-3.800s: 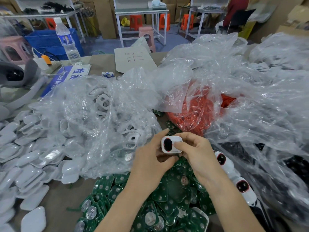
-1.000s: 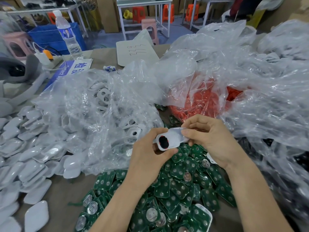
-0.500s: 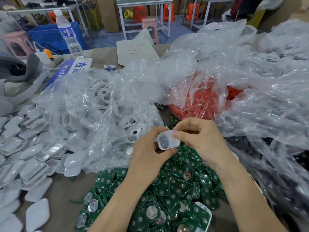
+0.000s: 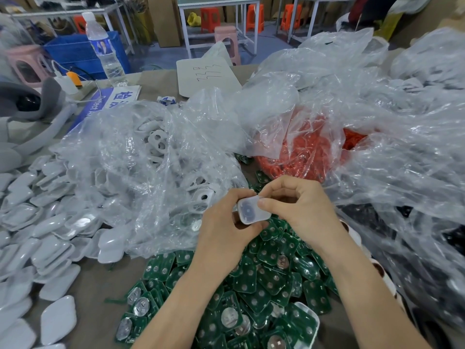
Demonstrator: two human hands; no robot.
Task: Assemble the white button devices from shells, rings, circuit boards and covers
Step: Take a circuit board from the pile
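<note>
Since a second ago a clear cover (image 4: 253,209) has come down over the dark opening of the button device (image 4: 246,220). Much is left, I judge: bagged shells (image 4: 156,147) lie left of the circuit-board heap (image 4: 266,285) and orange rings (image 4: 302,152) beyond it. Above that heap, the left hand (image 4: 226,233) and right hand (image 4: 302,210) both pinch the device. It is small, rounded and milky, with a dark centre showing through.

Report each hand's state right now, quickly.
Left hand: grips the white button device.
Right hand: pinches the same device with thumb and fingers.
</note>
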